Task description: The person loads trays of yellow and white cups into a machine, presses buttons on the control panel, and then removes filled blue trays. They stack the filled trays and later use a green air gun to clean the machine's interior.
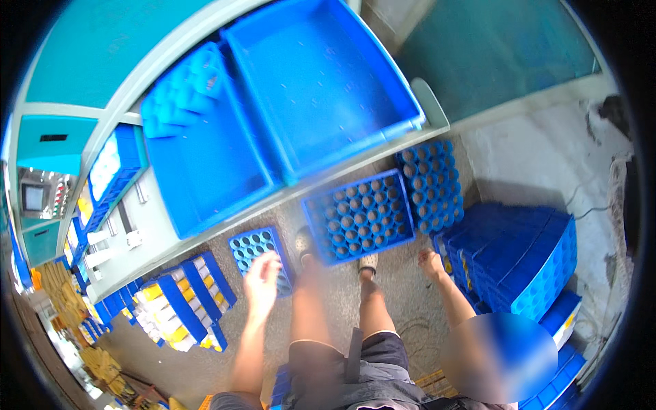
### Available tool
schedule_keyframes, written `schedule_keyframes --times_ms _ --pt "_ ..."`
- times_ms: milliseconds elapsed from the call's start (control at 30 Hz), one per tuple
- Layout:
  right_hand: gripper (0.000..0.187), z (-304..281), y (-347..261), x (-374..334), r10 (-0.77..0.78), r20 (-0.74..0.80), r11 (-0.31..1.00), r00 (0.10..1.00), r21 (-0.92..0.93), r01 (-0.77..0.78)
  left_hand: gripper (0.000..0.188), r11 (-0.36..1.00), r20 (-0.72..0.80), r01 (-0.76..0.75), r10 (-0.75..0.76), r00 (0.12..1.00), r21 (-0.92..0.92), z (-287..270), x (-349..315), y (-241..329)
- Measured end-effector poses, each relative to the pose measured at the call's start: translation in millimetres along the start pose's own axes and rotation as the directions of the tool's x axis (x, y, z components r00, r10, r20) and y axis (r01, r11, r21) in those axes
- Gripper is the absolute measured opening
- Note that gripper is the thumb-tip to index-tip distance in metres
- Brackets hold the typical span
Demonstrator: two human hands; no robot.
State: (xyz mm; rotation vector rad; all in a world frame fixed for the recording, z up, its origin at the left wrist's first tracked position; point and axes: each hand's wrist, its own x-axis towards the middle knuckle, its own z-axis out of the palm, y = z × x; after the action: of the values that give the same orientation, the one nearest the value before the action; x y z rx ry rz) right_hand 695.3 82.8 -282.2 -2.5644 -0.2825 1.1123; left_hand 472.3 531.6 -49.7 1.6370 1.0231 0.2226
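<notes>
My left hand (262, 281) is held above a small blue tray with round cups (254, 240) that lies on the floor. Its fingers are loosely bent, and nothing shows in them. To the right, my right hand (430, 264) hangs beside a stack of blue crates (506, 249), fingers slightly curled and apparently holding nothing. Between the hands, in front of my feet, a blue crate (412, 231) holds rows of round cups with brownish-grey round pieces in them. Another blue cup tray (437, 184) with similar pieces lies just beyond it on the right.
On the pale bench (160, 205) stand a large, deep blue bin (321, 82) and a second bin (205, 164) with a light-blue cup tray (181, 96) in it. Blue crates with white and yellow pieces (184, 301) are stacked at left. A control panel (41, 195) is at far left.
</notes>
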Motion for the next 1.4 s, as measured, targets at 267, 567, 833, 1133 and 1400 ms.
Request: schedule_keyframes --times_ms 267,567,833,1133,1400 --pt "0.031 -136 -426 -64 -0.705 0.384 0.691 0.596 0.562 0.455 0.031 0.57 -0.206 -0.345 0.69 0.694 0.746 -150 256 158" --pt "0.037 -119 -792 101 -0.765 -0.168 0.626 0.621 -0.418 0.658 0.036 0.631 -0.036 -0.104 0.206 0.978 0.769 -187 417 171" --pt "0.017 -129 -770 94 -0.757 -0.074 0.636 0.649 -0.31 0.707 0.026 0.719 0.015 -0.337 0.414 0.91 0.608 -202 364 163" --pt "0.04 -227 -572 -129 -0.769 0.002 0.629 0.64 0.18 0.756 0.026 0.81 0.189 -0.124 0.017 0.982 0.573 -212 99 224" --pt "0.022 -124 -292 -119 -0.539 0.128 0.842 0.833 0.092 0.531 0.023 0.904 0.493 -0.125 -0.103 0.864 0.408 -36 -2 108"
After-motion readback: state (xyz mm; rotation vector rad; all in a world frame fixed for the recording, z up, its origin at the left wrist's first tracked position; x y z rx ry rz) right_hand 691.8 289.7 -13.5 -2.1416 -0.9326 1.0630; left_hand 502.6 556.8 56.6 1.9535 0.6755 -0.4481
